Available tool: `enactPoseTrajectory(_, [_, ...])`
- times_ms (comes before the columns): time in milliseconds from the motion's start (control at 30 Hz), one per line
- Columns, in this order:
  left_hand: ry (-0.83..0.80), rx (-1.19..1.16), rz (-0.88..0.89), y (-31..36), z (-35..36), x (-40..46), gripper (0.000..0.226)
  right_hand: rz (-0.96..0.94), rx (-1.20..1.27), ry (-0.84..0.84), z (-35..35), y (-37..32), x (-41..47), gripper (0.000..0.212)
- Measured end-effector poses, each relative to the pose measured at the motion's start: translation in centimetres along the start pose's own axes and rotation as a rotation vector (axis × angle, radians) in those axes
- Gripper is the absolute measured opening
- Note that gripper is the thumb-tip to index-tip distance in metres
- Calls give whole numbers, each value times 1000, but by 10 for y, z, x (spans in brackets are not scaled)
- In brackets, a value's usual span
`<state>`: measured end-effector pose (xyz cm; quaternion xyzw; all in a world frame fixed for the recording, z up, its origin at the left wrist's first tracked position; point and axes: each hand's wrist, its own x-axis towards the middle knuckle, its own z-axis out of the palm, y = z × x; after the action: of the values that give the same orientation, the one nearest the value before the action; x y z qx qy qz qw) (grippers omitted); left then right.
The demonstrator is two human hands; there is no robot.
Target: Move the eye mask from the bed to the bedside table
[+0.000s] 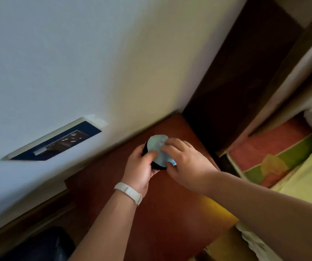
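Both hands, left hand and right hand, grasp the folded eye mask between them over the worktop; releasing unevenly could let it unfold or slide.

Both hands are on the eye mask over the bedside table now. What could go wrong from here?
1. The eye mask looks bunched between the left hand and right hand; whether it rests on the bedside table is unclear, so letting go early might drop it.
2. It sits near the table's far edge by the wall; a push could slide it off the back.
3. The frame is blurred, so judging the placement is hard.
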<state>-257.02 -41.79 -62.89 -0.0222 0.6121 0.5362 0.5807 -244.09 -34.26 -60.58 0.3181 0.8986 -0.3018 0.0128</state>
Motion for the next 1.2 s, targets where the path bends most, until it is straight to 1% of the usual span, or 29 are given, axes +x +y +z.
enactPoseTrajectory(133, [15, -3, 41, -12, 0, 21, 27, -17, -10, 12, 14, 11, 12, 44])
enactPoseTrajectory(267, [66, 59, 111, -24, -4, 30, 25, -54, -38, -39, 25, 16, 19, 46])
enactPoseTrajectory(400, [129, 156, 198, -29, -19, 32, 26, -98, -62, -39, 35, 12, 28, 43])
enactPoseTrajectory(533, [250, 358, 313, -31, -34, 27, 30, -149, -118, -71, 44, 8, 35, 40])
enactPoseTrajectory(600, [351, 537, 402, -30, -41, 22, 36, -177, -152, -89, 46, 9, 37, 36])
enactPoseTrajectory(667, [410, 736, 544, -27, -46, 17, 38, -202, -165, -105, 46, 9, 37, 34])
enactPoseTrajectory(700, [394, 831, 636, -25, -47, 15, 40, -211, -167, -115, 44, 8, 37, 33])
enactPoseTrajectory(767, [298, 1039, 781, -23, -47, 14, 42, -221, -150, -115, 40, 9, 37, 30])
enactPoseTrajectory(833, [222, 1231, 797, -21, -45, 15, 43, -201, -118, -111, 37, 11, 37, 31])
enactPoseTrajectory(900, [195, 1338, 777, -22, -44, 18, 42, -190, -121, -120, 36, 13, 38, 33])
enactPoseTrajectory(1067, [208, 1374, 792, -30, -47, 21, 40, -207, -154, -132, 41, 13, 41, 33])
enactPoseTrajectory(1200, [228, 1362, 754, -32, -42, 21, 38, -199, -160, -173, 40, 13, 43, 34])
